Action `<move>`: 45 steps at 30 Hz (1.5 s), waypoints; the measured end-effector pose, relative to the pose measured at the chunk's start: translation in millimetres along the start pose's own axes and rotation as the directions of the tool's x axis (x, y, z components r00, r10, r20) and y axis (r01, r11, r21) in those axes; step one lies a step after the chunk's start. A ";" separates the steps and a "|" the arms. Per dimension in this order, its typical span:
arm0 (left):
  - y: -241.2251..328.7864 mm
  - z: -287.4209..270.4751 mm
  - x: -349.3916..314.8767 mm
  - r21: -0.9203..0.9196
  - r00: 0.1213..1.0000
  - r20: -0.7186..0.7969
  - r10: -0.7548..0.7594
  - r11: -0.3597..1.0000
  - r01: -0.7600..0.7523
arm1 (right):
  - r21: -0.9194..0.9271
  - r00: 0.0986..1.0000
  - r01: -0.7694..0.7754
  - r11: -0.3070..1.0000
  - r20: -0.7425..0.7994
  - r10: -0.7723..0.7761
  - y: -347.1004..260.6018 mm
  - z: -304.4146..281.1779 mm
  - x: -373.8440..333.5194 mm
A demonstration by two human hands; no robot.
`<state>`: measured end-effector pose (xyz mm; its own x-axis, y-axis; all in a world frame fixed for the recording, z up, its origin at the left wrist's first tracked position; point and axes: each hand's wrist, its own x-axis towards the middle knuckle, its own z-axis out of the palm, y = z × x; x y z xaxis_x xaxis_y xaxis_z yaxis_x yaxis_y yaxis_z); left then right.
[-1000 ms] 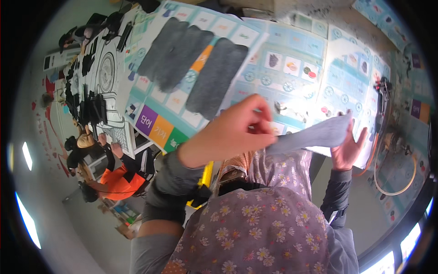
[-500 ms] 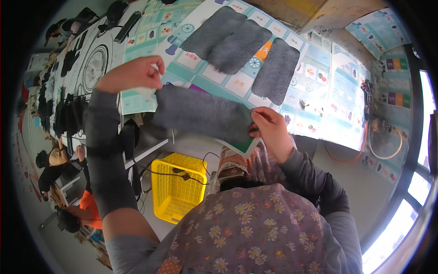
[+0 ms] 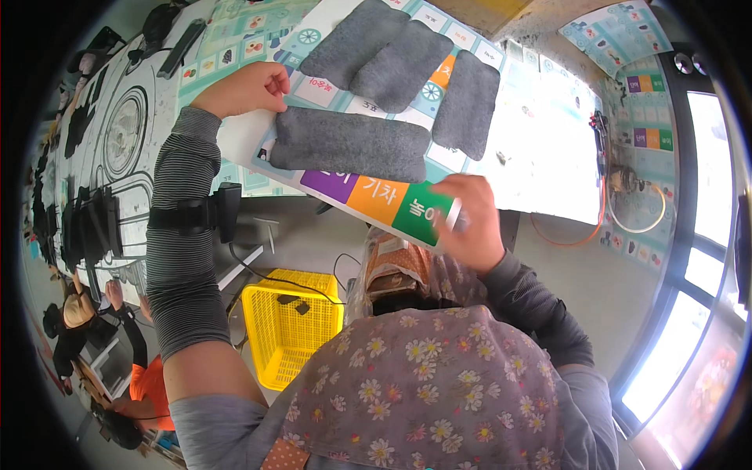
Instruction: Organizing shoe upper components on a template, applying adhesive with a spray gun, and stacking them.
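A dark grey rectangular fabric piece (image 3: 348, 145) lies lengthwise along the near part of a printed board (image 3: 333, 188). At its upper left corner is my left hand (image 3: 251, 88), fingers curled and closed in a pinch on that corner. My right hand (image 3: 475, 219), slightly smeared by motion, hovers over the board's green corner, off the piece's right end. Its thumb and fingers are apart with nothing between them. Farther back on the board rest three more grey pieces: a left one (image 3: 345, 47), a middle one (image 3: 403, 66) overlapping it, and a right one (image 3: 468, 106).
Below the table edge stands a yellow plastic basket (image 3: 294, 337), with a black cable (image 3: 294, 278) running over it. Several dark items (image 3: 82, 227) lie on the white table (image 3: 102, 168) at left. An orange hose (image 3: 560, 241) hangs at right. Other people work at far left.
The grey piece, stretched between both my hands before, now lies flat on the board. My right hand has let go of its right end. The view has shifted slightly.
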<state>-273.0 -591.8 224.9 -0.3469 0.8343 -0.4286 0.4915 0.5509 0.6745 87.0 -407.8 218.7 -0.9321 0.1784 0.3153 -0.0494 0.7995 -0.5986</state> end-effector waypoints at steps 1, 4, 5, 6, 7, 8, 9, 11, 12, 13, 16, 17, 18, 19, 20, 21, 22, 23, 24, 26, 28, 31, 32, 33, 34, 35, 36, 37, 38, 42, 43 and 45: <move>-1.3 0.3 -0.8 0.000 1.000 0.004 0.001 1.000 -0.001 | -0.133 0.971 0.042 0.990 0.241 -0.008 -7.3 1.0 -1.0; 1.2 0.4 1.6 0.004 1.000 0.019 -0.012 1.000 0.012 | -0.247 0.958 0.033 0.968 0.283 0.040 -13.1 9.4 -1.5; -0.3 1.5 2.6 0.008 1.000 0.022 -0.002 1.000 0.002 | -0.246 0.958 0.033 0.969 0.283 0.039 -13.6 8.9 -0.1; -1.7 2.6 3.3 0.013 1.000 0.026 0.008 1.000 -0.008 | -0.238 0.952 0.056 0.970 0.304 0.020 -14.1 7.6 3.0; -3.7 3.7 3.4 0.014 1.000 0.025 0.007 1.000 -0.007 | -0.228 0.946 0.079 0.970 0.324 0.000 -14.1 7.2 5.2; -3.8 3.8 3.6 0.036 1.000 0.022 -0.002 0.999 0.001 | -0.229 0.947 0.079 0.970 0.322 -0.001 -13.9 7.8 6.4; -3.8 3.5 3.6 0.059 1.000 0.019 -0.011 0.998 0.010 | -0.247 0.939 0.094 0.964 0.343 -0.004 -14.1 9.6 7.5; -2.8 4.7 1.8 0.038 1.000 0.005 -0.011 0.999 0.011 | -0.266 0.932 0.110 0.958 0.362 -0.007 -15.3 12.6 9.5; -1.8 5.8 1.3 0.015 1.000 -0.009 -0.012 1.000 0.012 | -0.270 0.932 0.110 0.956 0.361 -0.005 -15.9 14.1 10.2; -1.9 6.1 2.1 0.016 1.000 -0.009 -0.012 1.000 0.012 | -0.275 0.933 0.110 0.955 0.361 -0.004 -15.9 14.8 10.3; -5.3 7.8 1.8 0.039 0.999 0.003 -0.032 0.999 0.032 | -0.277 0.938 0.098 0.956 0.346 0.004 -16.3 15.5 11.1; -6.1 8.8 1.3 0.019 1.000 -0.005 -0.021 1.000 0.021 | -0.277 0.938 0.098 0.956 0.347 0.004 -16.6 15.7 10.8; -7.0 9.9 1.0 -0.001 1.000 -0.013 -0.010 1.000 0.010 | -0.266 0.944 0.089 0.960 0.330 0.004 -17.2 16.0 10.1; -8.3 10.5 1.8 -0.003 1.000 -0.012 -0.011 1.000 0.011 | -0.255 0.950 0.079 0.964 0.313 0.005 -17.3 16.5 9.3; -7.5 8.8 2.3 0.006 1.000 -0.004 -0.001 1.000 0.001 | -0.252 0.949 0.079 0.965 0.314 0.004 -17.6 16.0 10.0; -7.1 7.7 2.2 0.016 1.000 0.005 0.010 1.000 -0.010 | -0.267 0.946 0.086 0.960 0.325 0.006 -17.3 15.8 10.8; -7.0 6.8 0.9 0.016 1.000 0.007 0.006 1.000 -0.006 | -0.282 0.942 0.093 0.955 0.337 0.007 -17.4 15.5 11.2; -4.7 5.6 0.5 0.021 1.000 0.018 -0.017 1.000 0.016 | -0.281 0.942 0.092 0.955 0.337 0.008 -17.5 14.7 12.4; -2.3 3.7 0.3 0.026 0.999 0.030 -0.039 0.999 0.039 | -0.285 0.938 0.102 0.953 0.347 0.004 -18.2 13.1 14.3; 1.4 -4.8 -1.1 -0.015 0.996 0.044 -0.073 0.997 0.074 | -0.288 0.936 0.108 0.951 0.353 0.001 -16.8 12.0 14.7; 4.8 -15.8 -2.2 -0.051 0.993 0.060 -0.103 0.993 0.106 | -0.307 0.928 0.133 0.942 0.373 -0.009 -12.4 10.3 12.9; -0.2 -33.8 -15.8 -0.076 0.980 0.079 -0.182 0.979 0.188 | -0.308 0.922 0.140 0.941 0.387 -0.011 -15.8 9.7 14.5; -11.3 -40.1 -18.1 -0.075 0.980 0.078 -0.185 0.979 0.191 | -0.305 0.922 0.141 0.942 0.387 -0.013 -16.5 10.0 14.5; -25.6 -46.2 -19.4 -0.020 0.975 -0.081 -0.206 0.979 0.205 | -0.302 0.924 0.140 0.943 0.383 -0.015 -16.8 10.4 13.9; -40.2 -51.6 -24.5 0.032 0.946 -0.241 -0.215 0.973 0.229 | -0.296 0.925 0.142 0.944 0.380 -0.020 -18.0 11.0 13.3; -44.3 -53.2 -28.3 0.035 0.928 -0.303 -0.218 0.970 0.239 | -0.296 0.926 0.138 0.945 0.378 -0.017 -17.2 10.9 12.2; -48.9 -49.8 -32.3 0.038 0.927 -0.303 -0.220 0.969 0.242 | -0.301 0.926 0.142 0.943 0.378 -0.019 -17.1 11.2 11.4; -54.7 -44.3 -43.4 0.022 0.885 -0.420 -0.203 0.972 0.234 | -0.302 0.925 0.149 0.941 0.380 -0.025 -17.5 11.9 10.7; -52.5 -36.6 -52.1 0.013 0.832 -0.526 -0.176 0.977 0.215 | -0.302 0.927 0.144 0.942 0.376 -0.021 -16.3 11.5 9.5; -13.0 71.8 -80.7 -0.168 0.469 -0.874 -0.126 0.984 -0.050 | -0.283 0.955 0.093 0.955 0.298 -0.005 -5.8 10.6 5.7; -5.5 104.7 -88.7 -0.292 0.333 -0.912 -0.238 0.949 -0.120 | -0.276 0.957 0.095 0.957 0.289 -0.012 -6.6 11.2 5.7; 17.0 152.7 -101.8 -0.625 0.236 -0.780 -0.579 0.706 -0.334 | -0.263 0.956 0.098 0.960 0.293 -0.017 -9.2 11.5 7.4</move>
<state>-107.3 -663.7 188.2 -0.9899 -0.1401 -0.0227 -0.0364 0.0961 0.9947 76.5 -420.4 218.0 -0.9954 -0.0110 0.0952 -0.0438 0.9358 -0.3497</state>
